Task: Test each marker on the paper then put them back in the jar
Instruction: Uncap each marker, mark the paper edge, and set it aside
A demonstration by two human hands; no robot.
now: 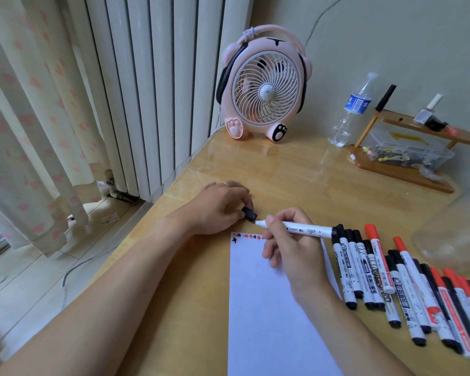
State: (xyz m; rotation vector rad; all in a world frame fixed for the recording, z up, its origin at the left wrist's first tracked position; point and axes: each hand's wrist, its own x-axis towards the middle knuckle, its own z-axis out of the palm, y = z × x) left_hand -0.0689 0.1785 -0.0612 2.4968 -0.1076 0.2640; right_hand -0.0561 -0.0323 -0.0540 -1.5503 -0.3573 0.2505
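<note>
Marker being capped over test paper on a wooden desk

The desk (296,169) carried a pink fan (263,85) at the back and a clear jar (456,234) at the right edge; white paper (269,308) lay in front, red and black test marks along its top edge; a row of whiteboard markers (407,283) lay just right of it; the right hand (291,245) gripped a white marker (301,228), tip pointing left; the left hand (220,207) pinched its black cap (248,213) just beside the tip.
</note>
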